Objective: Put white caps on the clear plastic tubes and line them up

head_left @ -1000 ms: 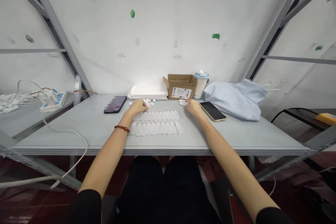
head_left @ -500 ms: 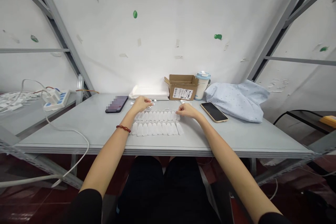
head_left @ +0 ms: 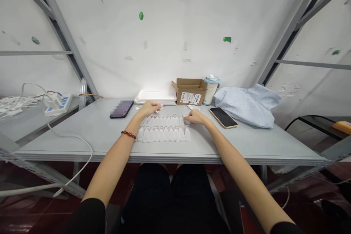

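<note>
Two rows of flat, translucent white oval pieces lie side by side on the grey table, the near row [head_left: 160,135] and the far row [head_left: 164,121], with thin white cords at their tops. Behind the far row's left end, my left hand [head_left: 148,109] is closed in a pinch on a small white piece [head_left: 160,108], partly hidden by the fingers. My right hand [head_left: 196,116] has its fingertips closed at the far row's right end, on an oval piece [head_left: 187,121] whose top they cover.
Behind the rows stand a stack of white flat sheets [head_left: 156,97], an open cardboard box [head_left: 191,91] and a lidded cup [head_left: 210,90]. Phones lie left [head_left: 122,109] and right [head_left: 223,117]. A blue cloth [head_left: 246,104] is bunched at right; a white cable [head_left: 79,138] crosses the left edge.
The near row's rightmost piece was slanted and now lies straight in line. My left hand has shifted slightly right with the small white piece. My right hand stays at the far row's end.
</note>
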Motion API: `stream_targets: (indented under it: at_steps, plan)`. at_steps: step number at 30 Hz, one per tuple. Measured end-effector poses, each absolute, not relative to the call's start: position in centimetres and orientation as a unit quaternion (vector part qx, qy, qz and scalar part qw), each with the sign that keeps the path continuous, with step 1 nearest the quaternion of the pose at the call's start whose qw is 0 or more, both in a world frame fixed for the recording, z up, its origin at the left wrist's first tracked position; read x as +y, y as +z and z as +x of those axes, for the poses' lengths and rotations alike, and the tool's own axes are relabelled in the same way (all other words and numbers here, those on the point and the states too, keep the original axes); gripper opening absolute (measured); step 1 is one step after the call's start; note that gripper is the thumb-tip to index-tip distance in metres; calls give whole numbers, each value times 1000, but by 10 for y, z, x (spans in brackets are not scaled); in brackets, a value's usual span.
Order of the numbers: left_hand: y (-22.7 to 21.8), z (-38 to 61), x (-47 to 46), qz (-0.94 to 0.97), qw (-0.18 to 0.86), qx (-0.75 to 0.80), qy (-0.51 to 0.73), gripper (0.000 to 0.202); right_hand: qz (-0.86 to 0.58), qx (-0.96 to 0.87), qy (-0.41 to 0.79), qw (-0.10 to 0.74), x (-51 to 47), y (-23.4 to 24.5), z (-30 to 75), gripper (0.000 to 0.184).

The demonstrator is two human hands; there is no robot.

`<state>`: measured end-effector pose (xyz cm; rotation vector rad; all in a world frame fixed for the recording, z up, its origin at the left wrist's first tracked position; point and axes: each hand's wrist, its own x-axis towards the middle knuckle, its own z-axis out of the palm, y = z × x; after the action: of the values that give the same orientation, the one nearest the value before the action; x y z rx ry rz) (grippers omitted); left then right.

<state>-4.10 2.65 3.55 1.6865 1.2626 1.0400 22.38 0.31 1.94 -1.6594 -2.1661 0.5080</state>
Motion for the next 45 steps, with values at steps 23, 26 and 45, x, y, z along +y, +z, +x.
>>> stream_targets:
  at_steps: [23,26,45]
  plan:
    - [38,-22,12,703,505,359,348,30,-354,-687,499,392,-19,27,194,35]
    - [39,-20,12,690,513,354,367,32,-350,-683,513,384,-21,27,191,36]
    - [39,-21,13,708,487,349,375,31,-361,-664,513,406,-20,25,188,31]
